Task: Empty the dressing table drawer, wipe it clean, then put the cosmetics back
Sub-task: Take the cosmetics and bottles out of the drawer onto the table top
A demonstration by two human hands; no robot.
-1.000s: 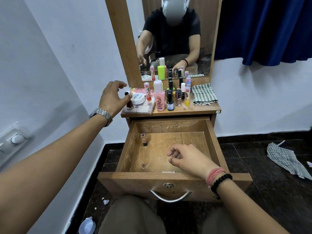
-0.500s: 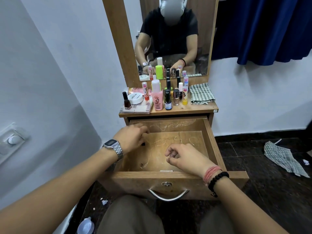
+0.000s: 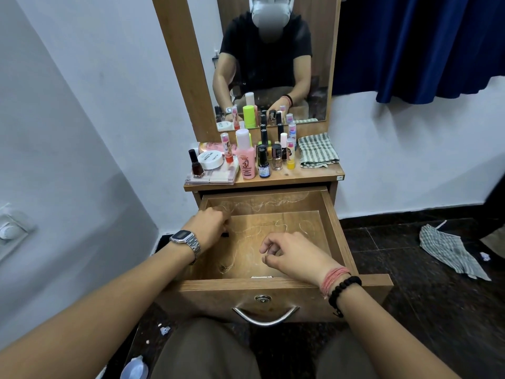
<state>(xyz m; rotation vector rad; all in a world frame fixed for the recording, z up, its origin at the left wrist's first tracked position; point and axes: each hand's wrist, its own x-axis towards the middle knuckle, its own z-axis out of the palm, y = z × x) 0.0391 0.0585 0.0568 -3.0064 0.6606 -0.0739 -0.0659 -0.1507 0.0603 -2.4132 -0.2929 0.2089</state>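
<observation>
Seemingly on the emptying step, the left hand (image 3: 211,224) curls its grip over a small dark item (image 3: 225,234) in the drawer (image 3: 334,231), grasp unclear, which next needs lifting to the tabletop (image 3: 308,173), while the right hand (image 3: 292,255) hovers loosely curled, holding nothing.

Left hand (image 3: 210,225) reaching forward, fingers curled, right hand (image 3: 295,255) loosely curled

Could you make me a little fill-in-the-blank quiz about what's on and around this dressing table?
1. The drawer under the tabletop is pulled ____.
2. The wristwatch is on the person's ____ wrist.
3. The folded checked cloth lies at the tabletop's ____ end.
4. The left hand reaches into the drawer's far ____ corner.

Missing words: open; left; right; left
</observation>
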